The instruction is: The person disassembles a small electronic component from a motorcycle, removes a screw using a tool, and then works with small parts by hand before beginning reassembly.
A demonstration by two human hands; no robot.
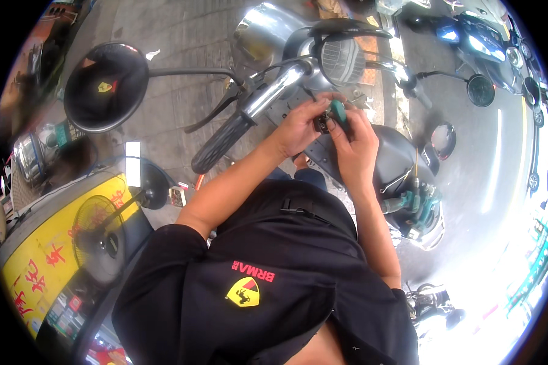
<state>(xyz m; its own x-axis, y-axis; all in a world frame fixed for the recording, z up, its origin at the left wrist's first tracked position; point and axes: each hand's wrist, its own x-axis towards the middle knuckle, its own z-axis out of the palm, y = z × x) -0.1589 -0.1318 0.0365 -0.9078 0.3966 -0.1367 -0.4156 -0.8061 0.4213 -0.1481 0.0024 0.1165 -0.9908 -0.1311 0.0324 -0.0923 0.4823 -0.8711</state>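
In front of my body, my left hand [295, 129] and my right hand [355, 141] meet just below the scooter's headlight [341, 64]. My left hand's fingers close on a small dark part [321, 125], with detail too small to make out. My right hand grips a green tool [337, 111], its thumb pressed against the dark part. Left of my hands is the scooter's handlebar grip [219, 146]; a round black mirror [106, 85] sticks out further left. The dark seat [393, 152] lies to the right, with green power tools [415, 201] at its rear.
A standing fan [97, 243] is beside a yellow sign [36, 267] at lower left. A blue scooter [481, 45] stands at upper right, other parked vehicles [533, 179] line the road at right, and a motorbike [432, 304] is at lower right.
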